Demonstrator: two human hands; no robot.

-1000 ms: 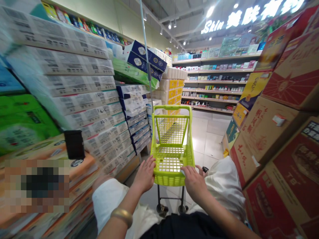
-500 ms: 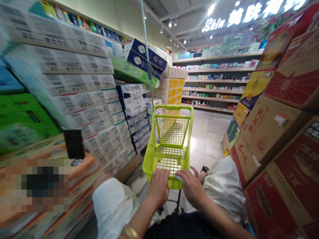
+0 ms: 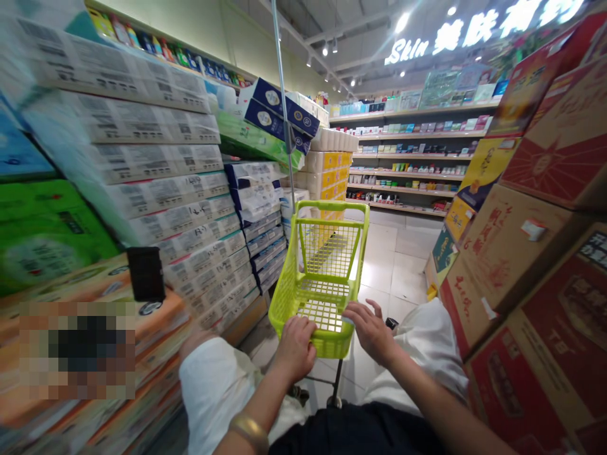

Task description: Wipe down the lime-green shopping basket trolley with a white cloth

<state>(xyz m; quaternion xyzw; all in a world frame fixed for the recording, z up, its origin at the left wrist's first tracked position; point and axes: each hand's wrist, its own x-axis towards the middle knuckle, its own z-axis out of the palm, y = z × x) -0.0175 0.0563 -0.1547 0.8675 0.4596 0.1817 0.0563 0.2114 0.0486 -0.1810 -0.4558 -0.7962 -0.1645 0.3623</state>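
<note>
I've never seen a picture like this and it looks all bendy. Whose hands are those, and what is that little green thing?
The picture comes from a camera worn on a person's head, looking forward and down, so you see that person's own two arms. The wide lens bends the edges. The left hand grips the near rim of a small lime-green shopping cart, fingers curled over it. The right hand rests on the same rim with its fingers spread. The cart's basket has nothing in it. It stands on a pale tiled floor in a shop aisle. On the left are stacked packs of tissue paper; on the right, big red and brown cardboard boxes. Shelves of small products are far ahead.
</note>
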